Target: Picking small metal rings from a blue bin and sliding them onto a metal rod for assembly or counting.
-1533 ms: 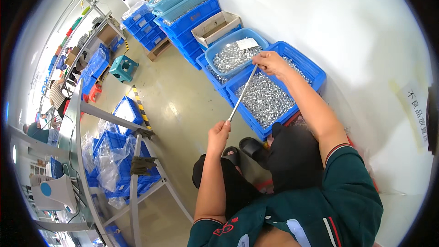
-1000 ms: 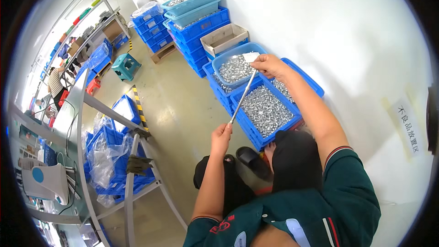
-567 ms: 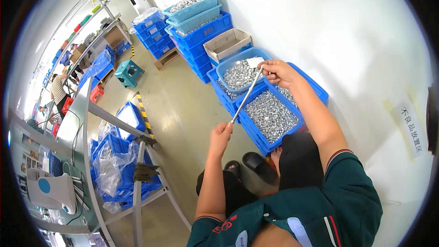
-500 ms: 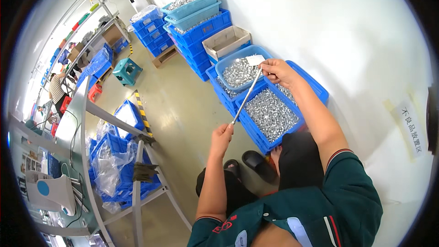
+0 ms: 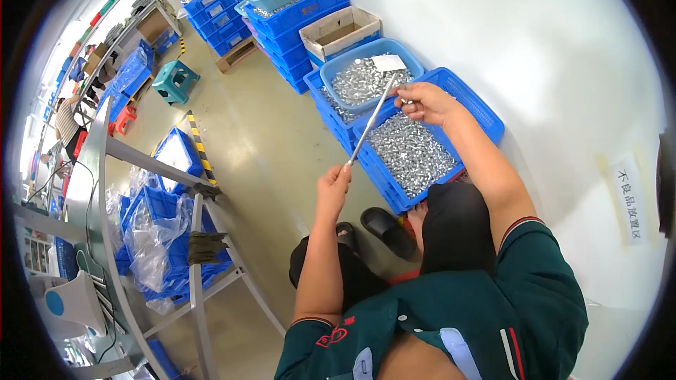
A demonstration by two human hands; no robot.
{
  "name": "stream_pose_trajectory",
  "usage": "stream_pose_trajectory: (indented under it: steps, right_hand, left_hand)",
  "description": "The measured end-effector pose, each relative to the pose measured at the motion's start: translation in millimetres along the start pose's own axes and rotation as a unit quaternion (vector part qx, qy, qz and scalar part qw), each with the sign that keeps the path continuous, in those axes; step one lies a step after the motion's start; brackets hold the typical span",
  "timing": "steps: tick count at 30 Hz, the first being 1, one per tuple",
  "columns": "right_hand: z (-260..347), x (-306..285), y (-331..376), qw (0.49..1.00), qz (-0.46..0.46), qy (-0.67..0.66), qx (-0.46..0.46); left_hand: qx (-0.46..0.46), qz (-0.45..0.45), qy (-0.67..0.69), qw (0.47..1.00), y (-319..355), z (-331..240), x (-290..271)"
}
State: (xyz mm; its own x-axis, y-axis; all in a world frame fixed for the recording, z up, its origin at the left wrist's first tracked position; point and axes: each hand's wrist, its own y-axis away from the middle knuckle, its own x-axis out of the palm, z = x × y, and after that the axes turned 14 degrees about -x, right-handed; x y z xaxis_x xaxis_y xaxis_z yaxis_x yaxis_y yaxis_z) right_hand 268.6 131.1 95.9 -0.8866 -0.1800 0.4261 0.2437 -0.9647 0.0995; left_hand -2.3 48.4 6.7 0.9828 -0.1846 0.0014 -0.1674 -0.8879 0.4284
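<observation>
My left hand (image 5: 334, 188) is closed round the lower end of a thin silvery metal rod (image 5: 371, 121), which slants up and away to the right. Close beside the rod's far end is my right hand (image 5: 428, 104), fingers curled and thumb and forefinger together; whatever they pinch is too small to make out. Below the hands stands a blue crate (image 5: 386, 188) full of small shiny metal parts (image 5: 412, 151). Just beyond it, a light blue basin (image 5: 415, 58) holds similar parts, with a white paper card (image 5: 389, 62) lying on them.
Stacked blue crates (image 5: 282, 41) with light blue basins on top rise by the white wall, beside an open-topped box (image 5: 341, 32). To the left stand a metal-framed workbench (image 5: 120, 190), plastic-draped crates (image 5: 162, 232) and a teal stool (image 5: 176, 83). People work far left.
My right hand has come off the rod's far end and sits slightly to its right. The left hand keeps its grip. The whole view has shifted a little.
</observation>
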Motion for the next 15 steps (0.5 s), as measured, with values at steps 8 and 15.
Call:
stream_pose_trajectory:
  steps: [8,15]
  right_hand:
    - [8,-12,9,0.995,-0.038,-0.08,-0.035]
    - [9,-3,12,0.997,-0.031,-0.035,-0.059]
  left_hand:
    - [0.051,-0.001,-0.034,0.998,12,1,-2]
    - [0.028,-0.008,-0.049,0.998,16,0,-4]
